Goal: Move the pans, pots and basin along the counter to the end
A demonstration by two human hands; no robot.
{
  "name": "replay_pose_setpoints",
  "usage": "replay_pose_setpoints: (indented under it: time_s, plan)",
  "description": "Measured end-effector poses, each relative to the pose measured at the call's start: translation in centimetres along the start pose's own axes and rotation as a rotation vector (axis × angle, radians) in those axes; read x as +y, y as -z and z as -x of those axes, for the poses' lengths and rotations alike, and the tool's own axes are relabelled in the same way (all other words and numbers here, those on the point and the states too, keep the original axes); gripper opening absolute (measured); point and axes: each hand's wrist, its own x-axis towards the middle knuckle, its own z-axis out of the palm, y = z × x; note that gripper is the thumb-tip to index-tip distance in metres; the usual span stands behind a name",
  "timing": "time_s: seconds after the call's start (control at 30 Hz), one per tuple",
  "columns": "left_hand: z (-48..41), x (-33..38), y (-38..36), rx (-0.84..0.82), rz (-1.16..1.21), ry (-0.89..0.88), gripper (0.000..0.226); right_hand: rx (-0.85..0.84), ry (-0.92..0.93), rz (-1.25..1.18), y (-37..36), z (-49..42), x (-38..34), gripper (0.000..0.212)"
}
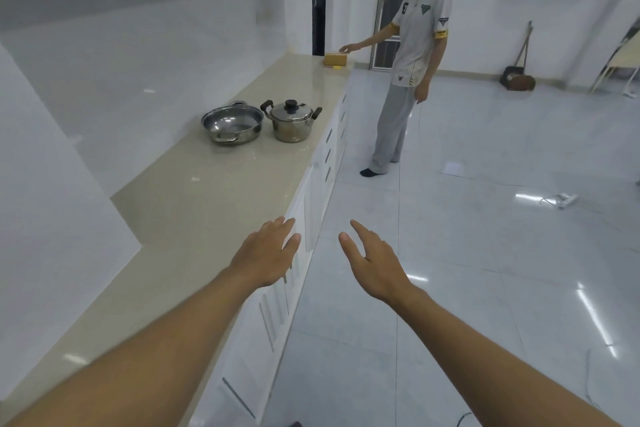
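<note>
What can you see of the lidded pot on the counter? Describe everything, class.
The lidded pot looks like shiny steel, round and upright. Its domed lid is on, with a dark knob on top, and two dark handles stick out at the sides. It stands on the beige counter near the front edge, right of the open basin, seemingly apart.

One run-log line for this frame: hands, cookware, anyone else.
left hand open, empty | right hand open, empty | basin beside lidded pot, mid-counter, untouched | bystander at far end
</note>
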Motion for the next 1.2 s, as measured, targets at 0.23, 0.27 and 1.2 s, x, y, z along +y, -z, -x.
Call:
replay_pose_setpoints:
  time_s: [0.23,0.27,1.2]
  plan:
    - [-11.7,-0.4,1.7,0.007,-0.021,-0.053,0.056,0.038,-0.020,0.014,1.0,-10.7,1.1,0.074]
    - [-13.3,-0.5,2.0,-0.001,-0.021,-0.060,0.056,0.037,-0.032,0.022,1.2,-12.2,1.1,0.075]
    - [-49.0,-4.8,7.6,0.088,0.001,0.144,0.055,-0.150,0.051,-0.009,4.8,-52.4,3.5,0.078]
